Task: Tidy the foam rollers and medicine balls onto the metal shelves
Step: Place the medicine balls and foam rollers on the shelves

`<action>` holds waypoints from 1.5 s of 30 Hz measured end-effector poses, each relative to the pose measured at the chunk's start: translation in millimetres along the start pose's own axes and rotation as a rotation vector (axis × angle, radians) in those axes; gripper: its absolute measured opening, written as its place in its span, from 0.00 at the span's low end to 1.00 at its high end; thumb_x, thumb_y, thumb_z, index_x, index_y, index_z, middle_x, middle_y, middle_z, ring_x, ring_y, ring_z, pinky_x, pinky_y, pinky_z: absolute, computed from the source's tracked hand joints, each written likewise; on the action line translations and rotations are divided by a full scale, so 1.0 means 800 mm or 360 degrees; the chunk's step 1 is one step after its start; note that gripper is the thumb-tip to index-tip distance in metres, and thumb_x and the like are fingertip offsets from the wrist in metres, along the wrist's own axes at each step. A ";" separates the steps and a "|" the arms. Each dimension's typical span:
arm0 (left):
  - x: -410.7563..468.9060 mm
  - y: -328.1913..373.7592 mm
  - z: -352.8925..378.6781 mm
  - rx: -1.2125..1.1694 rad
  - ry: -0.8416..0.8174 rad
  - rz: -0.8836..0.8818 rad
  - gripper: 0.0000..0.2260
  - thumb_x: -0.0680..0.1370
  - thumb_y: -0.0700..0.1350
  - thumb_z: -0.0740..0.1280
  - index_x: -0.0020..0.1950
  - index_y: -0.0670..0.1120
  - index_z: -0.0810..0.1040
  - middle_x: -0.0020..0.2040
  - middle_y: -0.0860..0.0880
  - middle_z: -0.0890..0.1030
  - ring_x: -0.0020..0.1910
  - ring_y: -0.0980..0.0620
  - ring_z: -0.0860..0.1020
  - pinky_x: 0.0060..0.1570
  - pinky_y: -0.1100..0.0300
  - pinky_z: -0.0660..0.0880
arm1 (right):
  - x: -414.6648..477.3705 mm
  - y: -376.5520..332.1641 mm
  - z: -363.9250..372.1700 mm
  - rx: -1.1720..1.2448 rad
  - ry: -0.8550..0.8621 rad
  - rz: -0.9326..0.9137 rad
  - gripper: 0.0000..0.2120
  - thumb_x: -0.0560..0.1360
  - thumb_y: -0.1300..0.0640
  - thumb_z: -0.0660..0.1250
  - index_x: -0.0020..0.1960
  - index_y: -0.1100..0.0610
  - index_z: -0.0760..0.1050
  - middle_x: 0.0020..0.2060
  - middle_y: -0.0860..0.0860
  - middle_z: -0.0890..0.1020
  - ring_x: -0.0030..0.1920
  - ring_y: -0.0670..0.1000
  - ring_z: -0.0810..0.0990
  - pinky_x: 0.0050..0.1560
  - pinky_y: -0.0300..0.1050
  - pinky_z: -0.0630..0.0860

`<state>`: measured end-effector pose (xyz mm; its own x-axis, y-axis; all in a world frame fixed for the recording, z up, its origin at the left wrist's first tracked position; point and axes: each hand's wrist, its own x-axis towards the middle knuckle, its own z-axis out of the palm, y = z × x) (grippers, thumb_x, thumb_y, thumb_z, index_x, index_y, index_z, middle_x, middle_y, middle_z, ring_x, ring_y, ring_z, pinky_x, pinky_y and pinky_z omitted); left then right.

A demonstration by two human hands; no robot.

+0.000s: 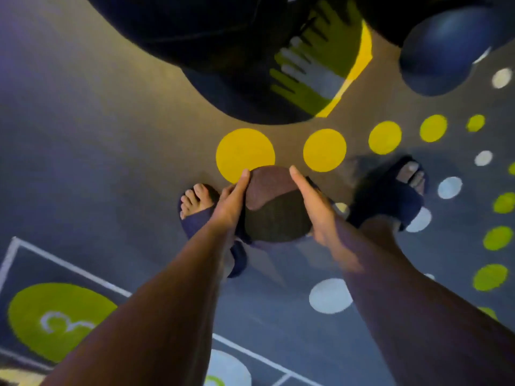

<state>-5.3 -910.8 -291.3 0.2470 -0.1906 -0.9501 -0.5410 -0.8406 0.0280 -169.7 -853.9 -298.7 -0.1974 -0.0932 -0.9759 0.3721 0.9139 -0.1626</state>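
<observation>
**Medicine ball pressed between two flat hands, above the floor**

Ahead of you are a large black rounded mass and one dark blue ball; neither touches what you carry. Your left hand and right hand clamp one medicine ball between the palms, with the fingers straight and not curled round it. The ball is round, with textured brown and black panels. It is held over your two navy sandals. On the grey floor, five flat yellow-to-lime discs run in a row just beyond it.
</observation>
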 end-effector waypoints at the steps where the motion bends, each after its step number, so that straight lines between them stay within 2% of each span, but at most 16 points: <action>1: -0.001 0.003 0.007 -0.0179 -0.0143 -0.0085 0.28 0.78 0.69 0.63 0.66 0.49 0.73 0.62 0.47 0.81 0.53 0.52 0.80 0.52 0.70 0.75 | 0.000 0.004 0.002 0.0072 0.0008 0.0057 0.42 0.58 0.25 0.76 0.66 0.44 0.78 0.60 0.39 0.82 0.59 0.45 0.81 0.65 0.49 0.76; 4: -0.046 0.028 0.012 -0.0200 -0.0119 0.0069 0.21 0.80 0.61 0.66 0.66 0.49 0.70 0.62 0.52 0.76 0.58 0.54 0.74 0.39 0.81 0.68 | -0.030 -0.009 -0.006 0.0192 0.0057 0.0123 0.50 0.51 0.21 0.75 0.67 0.46 0.77 0.61 0.45 0.82 0.58 0.52 0.81 0.63 0.54 0.77; 6: -0.093 0.032 -0.010 -0.0172 0.0061 0.0087 0.31 0.78 0.71 0.59 0.71 0.50 0.71 0.63 0.50 0.72 0.64 0.52 0.69 0.52 0.85 0.61 | -0.091 -0.046 -0.015 0.0203 0.0100 0.0120 0.43 0.60 0.27 0.75 0.68 0.49 0.75 0.62 0.45 0.80 0.59 0.51 0.79 0.59 0.48 0.75; 7: -0.114 0.043 -0.022 -0.0136 0.0142 0.0140 0.40 0.71 0.80 0.55 0.71 0.54 0.74 0.66 0.49 0.72 0.69 0.49 0.68 0.68 0.75 0.60 | -0.125 -0.066 -0.023 0.0189 0.0094 0.0061 0.41 0.62 0.29 0.75 0.68 0.51 0.75 0.62 0.45 0.80 0.59 0.51 0.78 0.57 0.47 0.74; 9: -0.148 0.073 -0.040 -0.0155 0.0179 0.0219 0.39 0.61 0.86 0.58 0.63 0.65 0.78 0.68 0.50 0.76 0.72 0.46 0.70 0.76 0.49 0.62 | -0.187 -0.109 -0.046 0.0118 0.0131 -0.0001 0.44 0.58 0.26 0.74 0.67 0.50 0.76 0.61 0.47 0.81 0.59 0.51 0.78 0.59 0.48 0.74; 11: -0.218 0.124 -0.059 -0.0411 0.0060 0.0270 0.30 0.62 0.81 0.67 0.57 0.65 0.81 0.63 0.50 0.82 0.65 0.47 0.78 0.69 0.45 0.72 | -0.255 -0.164 -0.076 0.0133 0.0141 -0.0083 0.40 0.59 0.27 0.74 0.64 0.48 0.77 0.60 0.46 0.82 0.59 0.51 0.79 0.60 0.48 0.75; 13: -0.342 0.205 -0.078 -0.0557 -0.0029 0.0386 0.23 0.69 0.69 0.72 0.57 0.57 0.82 0.55 0.50 0.85 0.54 0.52 0.82 0.56 0.54 0.79 | -0.338 -0.237 -0.110 0.0216 0.0083 -0.0226 0.31 0.66 0.32 0.74 0.62 0.49 0.78 0.59 0.47 0.82 0.57 0.52 0.79 0.57 0.47 0.77; 17: -0.596 0.353 -0.124 -0.0648 -0.0139 0.0721 0.14 0.77 0.56 0.72 0.57 0.49 0.80 0.49 0.52 0.85 0.40 0.64 0.82 0.34 0.70 0.75 | -0.536 -0.389 -0.193 0.0352 0.0038 -0.0472 0.30 0.67 0.32 0.74 0.60 0.51 0.78 0.59 0.46 0.81 0.56 0.52 0.79 0.57 0.46 0.77; 19: -0.722 0.419 -0.142 -0.0691 -0.0193 0.0920 0.17 0.77 0.58 0.72 0.60 0.48 0.81 0.52 0.51 0.86 0.43 0.61 0.82 0.36 0.69 0.75 | -0.637 -0.458 -0.237 0.0396 0.0042 -0.0591 0.41 0.57 0.24 0.74 0.62 0.49 0.80 0.59 0.46 0.83 0.58 0.53 0.82 0.63 0.53 0.78; 23: -0.917 0.524 -0.156 -0.0716 -0.0272 0.1352 0.11 0.81 0.54 0.69 0.52 0.46 0.82 0.40 0.55 0.87 0.43 0.58 0.86 0.37 0.68 0.77 | -0.789 -0.567 -0.327 0.0577 0.0186 -0.1062 0.37 0.62 0.26 0.73 0.63 0.48 0.79 0.59 0.41 0.82 0.62 0.49 0.80 0.69 0.51 0.73; 26: -1.031 0.579 -0.166 -0.0793 -0.0393 0.1640 0.12 0.78 0.58 0.70 0.54 0.51 0.83 0.50 0.50 0.87 0.52 0.53 0.85 0.49 0.61 0.79 | -0.860 -0.645 -0.380 0.0661 0.0277 -0.1381 0.41 0.56 0.21 0.73 0.61 0.44 0.80 0.56 0.41 0.85 0.61 0.49 0.82 0.68 0.52 0.74; 28: -1.104 0.607 -0.170 -0.0892 -0.0364 0.1770 0.03 0.80 0.54 0.69 0.49 0.56 0.77 0.49 0.57 0.81 0.55 0.54 0.80 0.55 0.59 0.73 | -0.925 -0.684 -0.408 0.0729 0.0210 -0.1498 0.37 0.56 0.26 0.77 0.57 0.48 0.81 0.52 0.45 0.87 0.56 0.50 0.84 0.66 0.53 0.76; 31: -1.170 0.648 -0.167 -0.0966 -0.0428 0.1787 0.04 0.82 0.56 0.65 0.54 0.58 0.76 0.49 0.58 0.79 0.52 0.55 0.77 0.59 0.61 0.70 | -1.001 -0.725 -0.440 0.0782 0.0067 -0.1640 0.38 0.59 0.30 0.78 0.62 0.49 0.77 0.54 0.49 0.85 0.55 0.52 0.84 0.64 0.56 0.78; 34: -1.196 0.710 -0.157 -0.0941 -0.0704 0.1775 0.24 0.71 0.66 0.69 0.55 0.49 0.87 0.52 0.45 0.87 0.52 0.44 0.85 0.62 0.45 0.78 | -1.026 -0.770 -0.469 0.0872 0.0129 -0.1710 0.47 0.56 0.27 0.78 0.68 0.47 0.72 0.60 0.49 0.82 0.58 0.53 0.82 0.64 0.56 0.78; 42: -1.229 0.892 -0.183 -0.0787 -0.0597 0.1999 0.30 0.63 0.70 0.71 0.59 0.54 0.83 0.53 0.46 0.87 0.52 0.42 0.85 0.57 0.40 0.81 | -1.063 -0.909 -0.495 0.1013 0.0050 -0.1851 0.45 0.57 0.38 0.81 0.70 0.43 0.68 0.59 0.52 0.82 0.56 0.57 0.83 0.58 0.62 0.81; 45: -1.219 0.951 -0.194 -0.0711 -0.0376 0.2054 0.37 0.62 0.73 0.71 0.68 0.60 0.75 0.61 0.49 0.83 0.59 0.45 0.82 0.61 0.43 0.79 | -1.056 -0.962 -0.482 0.0818 0.0175 -0.1876 0.51 0.57 0.36 0.80 0.75 0.42 0.62 0.63 0.51 0.79 0.60 0.55 0.81 0.62 0.59 0.79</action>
<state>-532.9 -1442.8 704.4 -0.3909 -0.8975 -0.2040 0.0315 -0.2346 0.9716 -639.1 -1325.8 707.0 -0.7078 -0.6796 -0.1927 0.2227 0.0442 -0.9739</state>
